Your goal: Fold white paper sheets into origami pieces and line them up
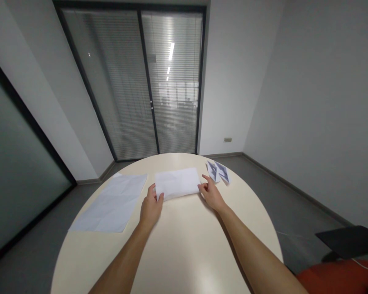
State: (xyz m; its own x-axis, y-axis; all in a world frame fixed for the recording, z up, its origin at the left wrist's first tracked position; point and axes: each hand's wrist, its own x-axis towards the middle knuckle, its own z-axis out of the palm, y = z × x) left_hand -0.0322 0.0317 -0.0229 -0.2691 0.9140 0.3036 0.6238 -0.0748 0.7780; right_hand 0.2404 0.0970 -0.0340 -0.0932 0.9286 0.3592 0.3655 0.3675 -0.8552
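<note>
A white sheet of paper (178,182), which looks folded, is held at both ends just above the table. My left hand (151,207) grips its left end, with the thumb on the near side and the fingers partly hidden behind it. At the lower right corner, my right hand (211,193) pinches the paper between thumb and fingers, its index finger stretched out. Beyond that hand lie two small printed pieces of paper (213,171) with dark blue-grey pictures. Left of my left hand, a large creased white sheet (113,202) lies flat.
The round cream table (174,253) fills the lower middle. A black chair part (349,241) and something red (340,277) are at the lower right. Behind the table stand glass panels with blinds (131,81), beside white walls (239,73).
</note>
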